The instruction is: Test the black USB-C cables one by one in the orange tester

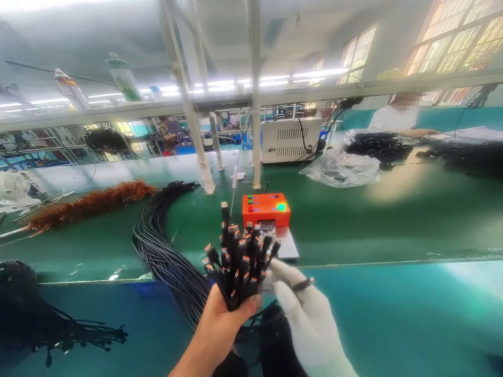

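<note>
My bare left hand [225, 325] is wrapped round a thick bunch of black cables [236, 256], whose metal-tipped plugs with orange inside point up and fan out. The long black cable lengths [163, 246] run from beside my left hand up over the bench edge to the left. My right hand [308, 319], in a white glove, is beside the bunch with its thumb and index finger close to the plugs on the right. One single cable plug [304, 284] sticks out between the gloved fingers, pointing right. Its cord is hidden by the hand.
An orange box [266, 208] with coloured buttons and a lit green light stands on the green bench [393, 225] ahead. A brown feathery duster [94, 204] lies left. More cables [51, 314] hang at lower left. Beyond are a white metal case [291, 139], a plastic bag [341, 167] and a person.
</note>
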Available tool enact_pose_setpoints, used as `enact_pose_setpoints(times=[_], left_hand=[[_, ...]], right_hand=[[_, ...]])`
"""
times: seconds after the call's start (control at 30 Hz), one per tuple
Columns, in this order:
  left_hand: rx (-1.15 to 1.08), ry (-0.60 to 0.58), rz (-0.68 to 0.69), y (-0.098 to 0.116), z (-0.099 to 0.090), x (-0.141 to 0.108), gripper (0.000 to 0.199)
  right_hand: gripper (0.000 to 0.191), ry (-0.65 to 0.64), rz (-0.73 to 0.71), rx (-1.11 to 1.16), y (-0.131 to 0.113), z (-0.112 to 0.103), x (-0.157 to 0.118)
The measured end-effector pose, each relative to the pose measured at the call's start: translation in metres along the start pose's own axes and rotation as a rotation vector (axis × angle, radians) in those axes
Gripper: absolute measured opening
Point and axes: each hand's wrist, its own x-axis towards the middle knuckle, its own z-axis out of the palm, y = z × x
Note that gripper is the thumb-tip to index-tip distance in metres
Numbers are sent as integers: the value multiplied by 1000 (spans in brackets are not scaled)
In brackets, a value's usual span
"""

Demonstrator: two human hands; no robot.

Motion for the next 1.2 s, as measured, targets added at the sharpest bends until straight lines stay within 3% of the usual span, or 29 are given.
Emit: enact_pose_setpoints(times=[0.07, 0.13, 0.23, 0.33, 0.47, 0.63, 0.73, 0.87, 1.07, 1.2], left_hand=[[18, 16, 21, 0, -1, -5, 24], [16, 22, 44, 2, -3, -9, 19], [-48, 55, 43, 8, -6, -12, 16], [-49, 97, 3, 12, -5, -13, 18], [19, 105, 5, 11, -4, -14, 19], [62, 107, 3, 11, -6, -17, 19], [5, 138, 14, 13, -6, -20, 20], [-47, 153, -3, 15, -4, -24, 18], [39, 141, 71, 12, -3, -23, 21], [43, 192, 47, 8, -1, -23, 25]], right_hand=[[30, 132, 91, 101, 6, 0, -1], [25, 171, 229, 267, 12, -2, 2], [29, 114, 426, 530, 18, -8, 10], [35, 69, 478, 665, 19, -15, 14], [24, 118, 440, 517, 26, -18, 14], [28, 40, 493, 228, 50, -15, 22], [26, 33, 571, 221, 64, -14, 31], [24, 26, 540, 242, 76, -16, 37], [24, 10, 520, 317, 80, -18, 42], [19, 11, 512, 322, 79, -16, 45]])
